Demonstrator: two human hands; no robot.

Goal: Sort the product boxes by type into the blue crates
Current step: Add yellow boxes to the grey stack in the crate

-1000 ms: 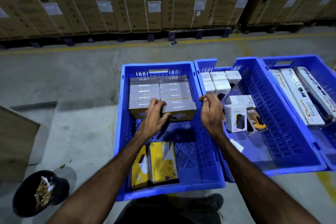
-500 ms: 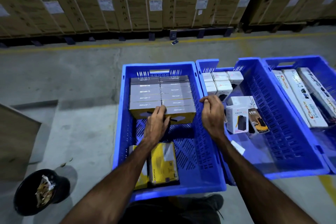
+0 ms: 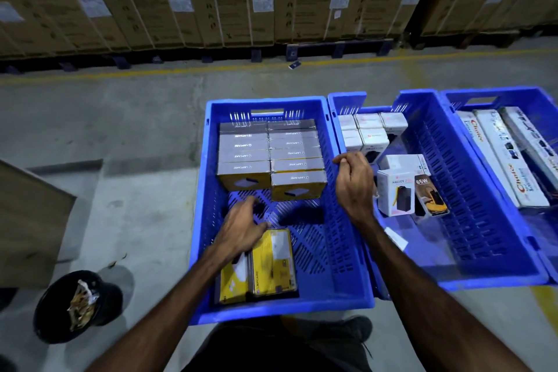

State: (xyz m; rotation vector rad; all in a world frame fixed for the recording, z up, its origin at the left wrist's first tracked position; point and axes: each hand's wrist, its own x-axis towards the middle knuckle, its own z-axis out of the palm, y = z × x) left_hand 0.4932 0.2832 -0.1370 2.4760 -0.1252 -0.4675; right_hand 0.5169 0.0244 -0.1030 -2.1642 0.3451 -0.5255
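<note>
Cardboard on the yellow boxes (image 3: 273, 263), lying just under the empty, loosely spread left hand (image 3: 241, 228), is looking light and stiff; take the long edges. Right hand (image 3: 353, 183) is gripping the crate wall (image 3: 339, 214).

Left hand (image 3: 241, 228) spread, right (image 3: 353, 181) curled

dim warehouse light, blue crates (image 3: 347, 251) glowing oversaturated; left hand (image 3: 241, 228) motion-blurred, soft shadows on crate floor, wide-angle bending at edges, dark corners.
</note>
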